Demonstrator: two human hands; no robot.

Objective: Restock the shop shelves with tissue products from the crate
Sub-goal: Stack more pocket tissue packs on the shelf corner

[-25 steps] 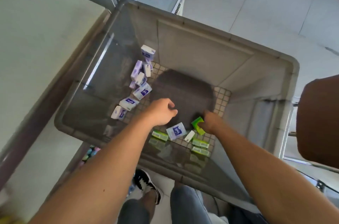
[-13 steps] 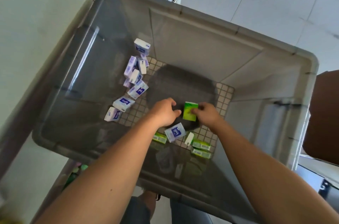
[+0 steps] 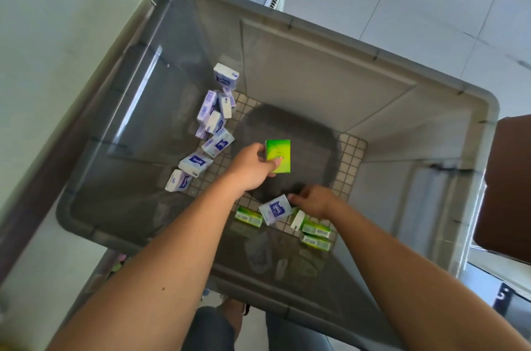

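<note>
L hand (image 3: 253, 168) pinches green tissue pack (image 3: 278, 156) above crate (image 3: 330, 34) floor | R hand (image 3: 311, 201) fingertips at purple-white pack (image 3: 275, 209), grip unclear | risk: thin pinch, pack could slip while you reach.

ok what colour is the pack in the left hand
Bright green, fading to yellow-green: the tissue pack held by the left hand, clearest in the head view.

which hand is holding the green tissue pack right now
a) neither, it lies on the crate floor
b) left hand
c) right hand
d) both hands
b: the left hand grips the green tissue pack by its edge, lifted above the floor of the crate, while the right hand is lower down, reaching beside a purple-and-white pack on the floor.
</note>
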